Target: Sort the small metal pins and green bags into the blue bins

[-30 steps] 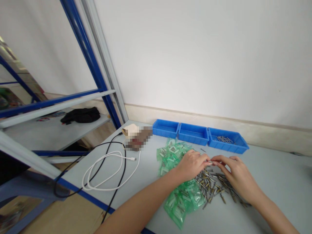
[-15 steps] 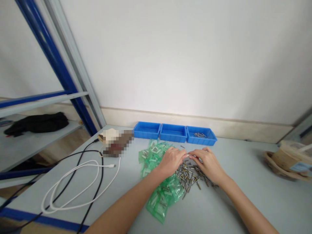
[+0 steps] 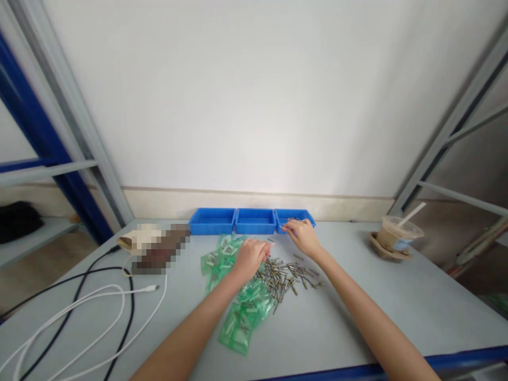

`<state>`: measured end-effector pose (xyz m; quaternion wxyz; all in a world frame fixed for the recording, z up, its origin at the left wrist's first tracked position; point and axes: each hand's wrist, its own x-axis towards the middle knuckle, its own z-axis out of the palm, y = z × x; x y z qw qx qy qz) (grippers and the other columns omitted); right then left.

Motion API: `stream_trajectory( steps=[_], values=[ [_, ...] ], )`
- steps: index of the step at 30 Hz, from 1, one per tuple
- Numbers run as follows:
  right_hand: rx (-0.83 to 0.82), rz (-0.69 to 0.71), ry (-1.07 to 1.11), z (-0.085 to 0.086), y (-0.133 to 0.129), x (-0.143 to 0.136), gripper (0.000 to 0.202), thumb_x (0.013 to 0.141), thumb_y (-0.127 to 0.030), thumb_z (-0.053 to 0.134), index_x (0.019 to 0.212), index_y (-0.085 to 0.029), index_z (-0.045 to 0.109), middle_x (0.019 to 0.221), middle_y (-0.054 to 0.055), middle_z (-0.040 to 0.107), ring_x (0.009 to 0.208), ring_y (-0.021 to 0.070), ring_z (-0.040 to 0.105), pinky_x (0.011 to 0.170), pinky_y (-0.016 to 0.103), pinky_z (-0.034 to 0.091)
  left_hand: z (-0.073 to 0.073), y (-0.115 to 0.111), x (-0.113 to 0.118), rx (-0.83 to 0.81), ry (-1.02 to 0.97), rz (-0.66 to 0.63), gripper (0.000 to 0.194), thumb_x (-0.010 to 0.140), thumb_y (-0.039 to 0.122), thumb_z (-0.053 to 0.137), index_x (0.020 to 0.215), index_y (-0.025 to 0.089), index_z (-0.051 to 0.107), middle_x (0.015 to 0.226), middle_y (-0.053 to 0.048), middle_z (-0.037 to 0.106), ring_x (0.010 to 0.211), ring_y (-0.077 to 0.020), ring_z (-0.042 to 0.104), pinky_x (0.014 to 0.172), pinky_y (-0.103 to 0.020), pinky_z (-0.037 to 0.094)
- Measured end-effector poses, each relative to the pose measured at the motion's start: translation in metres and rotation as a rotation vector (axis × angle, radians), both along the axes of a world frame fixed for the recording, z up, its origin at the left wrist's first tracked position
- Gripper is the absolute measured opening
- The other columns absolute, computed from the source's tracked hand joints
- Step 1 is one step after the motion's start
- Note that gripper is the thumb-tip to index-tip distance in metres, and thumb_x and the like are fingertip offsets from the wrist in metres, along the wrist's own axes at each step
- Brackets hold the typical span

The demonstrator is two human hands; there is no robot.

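Note:
My right hand [image 3: 304,236] is at the front edge of the right blue bin [image 3: 309,216], its fingers pinched; whatever is in them is too small to make out. Several thin metal pieces lie inside that bin. My left hand [image 3: 251,259] hovers by the loose pile, fingers drawn together, and I cannot tell what they hold. Beneath and right of it spreads the pile of small metal pins [image 3: 280,278], some brass-coloured. Clear green plastic bags [image 3: 238,329] with small metal parts inside lie under and beside my left hand.
A middle blue bin [image 3: 254,228] and a left blue bin [image 3: 212,227] stand in the same row by the wall. White cable [image 3: 115,290] and black cable [image 3: 130,312] loop at left. A drink cup [image 3: 397,233] sits in a carton holder [image 3: 383,250] at right.
My hands were together over the pile, fingertips meeting on a thin piece. Now they are apart: the right hand has moved forward to the right bin. The view has turned right.

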<state>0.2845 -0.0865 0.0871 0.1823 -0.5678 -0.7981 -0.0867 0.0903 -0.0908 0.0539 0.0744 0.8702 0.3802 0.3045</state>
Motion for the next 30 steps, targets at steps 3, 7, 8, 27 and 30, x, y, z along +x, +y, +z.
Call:
stream_trajectory(
  steps=[3,7,8,27,30],
  values=[
    [-0.027,-0.122,-0.023,0.02,0.016,0.016,0.03,0.087,-0.035,0.048,0.108,-0.015,0.053,0.108,0.007,0.056,0.093,0.0178,0.055,0.08,0.038,0.046,-0.002,0.003,-0.001,-0.019,-0.004,0.014,0.047,0.094,0.034,0.026,0.064,0.017,0.058,0.056,0.001,0.058,0.063,-0.0149,0.053,0.071,-0.028,0.034],
    [-0.062,-0.177,-0.02,0.031,0.015,0.036,0.033,0.086,-0.032,0.049,0.114,-0.015,0.049,0.113,0.008,0.053,0.096,0.0183,0.055,0.08,0.039,0.048,-0.002,0.003,-0.002,-0.018,-0.006,0.012,0.047,0.094,0.035,0.027,0.064,0.017,0.058,0.055,0.001,0.058,0.062,-0.015,0.053,0.071,-0.028,0.034],
    [-0.073,-0.188,-0.021,0.03,0.011,0.04,0.033,0.086,-0.033,0.05,0.114,-0.015,0.05,0.112,0.008,0.053,0.095,0.0181,0.055,0.08,0.039,0.048,-0.002,0.003,-0.002,-0.012,-0.004,0.007,0.046,0.094,0.035,0.027,0.064,0.017,0.058,0.055,0.001,0.058,0.061,-0.015,0.053,0.07,-0.028,0.034],
    [-0.406,0.156,0.849,-0.041,0.004,0.002,0.023,0.072,-0.037,0.058,0.074,-0.015,0.063,0.072,0.005,0.067,0.067,0.0155,0.058,0.063,0.027,0.042,-0.006,0.003,-0.001,0.304,0.134,0.015,0.016,0.086,0.028,0.05,0.097,0.017,0.055,0.087,-0.002,0.063,0.082,-0.0173,0.057,0.072,-0.029,0.037],
    [-0.487,0.228,1.045,-0.048,0.002,-0.008,0.024,0.066,-0.038,0.063,0.07,-0.014,0.062,0.066,0.003,0.065,0.06,0.0134,0.056,0.057,0.025,0.041,-0.006,0.003,-0.002,0.381,0.22,0.012,0.014,0.088,0.025,0.048,0.082,0.017,0.057,0.078,-0.001,0.062,0.077,-0.0177,0.056,0.07,-0.03,0.035]
  ],
)
